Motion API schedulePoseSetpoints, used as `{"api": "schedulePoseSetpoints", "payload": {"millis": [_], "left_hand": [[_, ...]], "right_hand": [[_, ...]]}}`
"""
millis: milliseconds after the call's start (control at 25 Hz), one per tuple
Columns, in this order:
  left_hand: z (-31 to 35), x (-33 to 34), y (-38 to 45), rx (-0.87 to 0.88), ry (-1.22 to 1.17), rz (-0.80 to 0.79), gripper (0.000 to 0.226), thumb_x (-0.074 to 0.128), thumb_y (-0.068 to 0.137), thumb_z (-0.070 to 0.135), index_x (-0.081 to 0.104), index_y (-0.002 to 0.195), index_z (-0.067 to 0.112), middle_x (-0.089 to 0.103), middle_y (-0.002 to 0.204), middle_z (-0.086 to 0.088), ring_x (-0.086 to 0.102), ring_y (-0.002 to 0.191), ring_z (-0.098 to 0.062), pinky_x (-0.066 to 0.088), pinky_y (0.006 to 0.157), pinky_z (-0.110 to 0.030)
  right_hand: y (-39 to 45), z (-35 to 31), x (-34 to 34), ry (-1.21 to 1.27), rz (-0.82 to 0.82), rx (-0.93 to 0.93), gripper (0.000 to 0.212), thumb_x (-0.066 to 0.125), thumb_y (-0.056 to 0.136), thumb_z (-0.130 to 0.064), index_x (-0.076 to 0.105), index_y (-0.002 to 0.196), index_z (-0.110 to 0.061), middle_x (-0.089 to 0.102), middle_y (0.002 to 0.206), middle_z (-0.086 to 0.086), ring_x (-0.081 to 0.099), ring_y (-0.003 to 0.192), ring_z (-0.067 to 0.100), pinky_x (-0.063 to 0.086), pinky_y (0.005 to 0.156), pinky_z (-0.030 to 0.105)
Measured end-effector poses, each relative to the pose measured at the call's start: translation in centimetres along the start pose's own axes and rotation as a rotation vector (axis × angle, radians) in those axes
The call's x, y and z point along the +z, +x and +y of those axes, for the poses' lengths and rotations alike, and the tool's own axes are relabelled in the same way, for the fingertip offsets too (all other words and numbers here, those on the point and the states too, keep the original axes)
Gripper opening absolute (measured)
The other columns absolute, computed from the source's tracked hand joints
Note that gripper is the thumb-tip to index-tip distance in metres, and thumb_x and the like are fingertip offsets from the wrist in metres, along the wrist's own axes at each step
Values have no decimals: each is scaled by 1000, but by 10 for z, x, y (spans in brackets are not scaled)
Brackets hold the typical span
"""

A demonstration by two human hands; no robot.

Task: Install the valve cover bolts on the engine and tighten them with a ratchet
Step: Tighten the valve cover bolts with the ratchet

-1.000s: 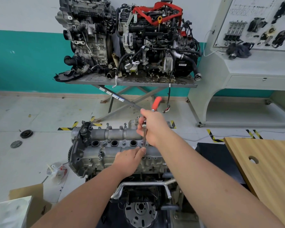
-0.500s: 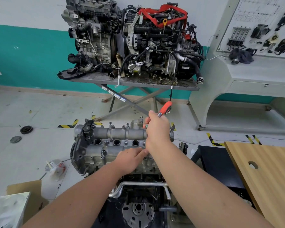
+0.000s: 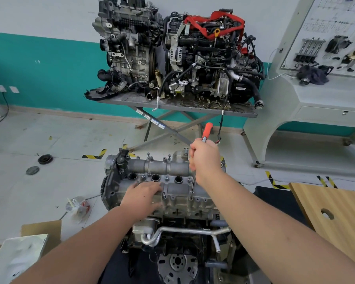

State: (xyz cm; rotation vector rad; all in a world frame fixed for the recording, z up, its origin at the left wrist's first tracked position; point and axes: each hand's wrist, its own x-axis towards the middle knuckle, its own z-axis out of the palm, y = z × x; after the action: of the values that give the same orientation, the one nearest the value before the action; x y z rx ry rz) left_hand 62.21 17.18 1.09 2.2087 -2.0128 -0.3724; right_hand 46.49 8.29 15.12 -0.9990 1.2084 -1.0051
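The grey engine with its valve cover stands in front of me. Several bolts stick up from the cover. My right hand grips a ratchet with an orange handle. Its long extension runs down to a bolt on the cover's near right side. My left hand rests flat on the near left part of the cover, fingers stretched toward the middle.
Two other engines sit on a grey scissor table behind. A wooden board with a hole lies at the right. A white display bench stands at the far right. A cardboard box and floor litter lie at the left.
My left hand slid left along the cover, away from the extension it was steadying. The ratchet handle swung slightly. The extension now shows fully, standing on the bolt.
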Motion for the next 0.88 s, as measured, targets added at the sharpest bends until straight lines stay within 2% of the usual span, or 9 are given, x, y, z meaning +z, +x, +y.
{"api": "schedulePoseSetpoints", "payload": {"millis": [120, 200, 560, 720, 880], "left_hand": [[1, -7, 3, -37, -96, -62, 43, 65, 86, 43, 57, 127, 35, 54, 140, 17, 54, 120, -9, 44, 102, -33], [1, -12, 5, -55, -118, -108, 40, 66, 87, 42, 58, 125, 35, 56, 138, 16, 56, 115, -11, 49, 96, -33], [-1, -15, 11, -57, -152, -142, 32, 66, 89, 41, 60, 120, 33, 55, 141, 13, 54, 119, -13, 47, 95, -29], [1, -15, 10, -55, -166, -131, 27, 60, 91, 41, 61, 116, 32, 62, 126, 7, 56, 109, -15, 50, 88, -33], [4, -14, 9, -37, -185, -108, 25, 55, 95, 43, 62, 113, 28, 68, 114, 4, 60, 104, -18, 53, 87, -38]], "right_hand": [[3, -12, 8, 83, -49, 9, 19, 43, 87, -1, 41, 74, -15, 39, 52, -1, 24, 38, 12, 19, 39, 22], [5, -17, 12, 122, -85, 11, 19, 43, 88, -1, 40, 76, -15, 39, 49, -3, 22, 38, 11, 18, 38, 22], [8, -12, 19, 205, -150, 33, 21, 42, 88, 0, 40, 79, -18, 37, 50, -3, 20, 38, 12, 17, 41, 21], [0, -7, 40, 241, -231, 20, 19, 42, 88, 1, 42, 81, -17, 39, 49, -3, 20, 38, 12, 19, 41, 20], [-6, 5, 53, 178, -238, 28, 19, 42, 89, 2, 46, 83, -16, 39, 50, -3, 21, 40, 12, 16, 44, 21]]}}
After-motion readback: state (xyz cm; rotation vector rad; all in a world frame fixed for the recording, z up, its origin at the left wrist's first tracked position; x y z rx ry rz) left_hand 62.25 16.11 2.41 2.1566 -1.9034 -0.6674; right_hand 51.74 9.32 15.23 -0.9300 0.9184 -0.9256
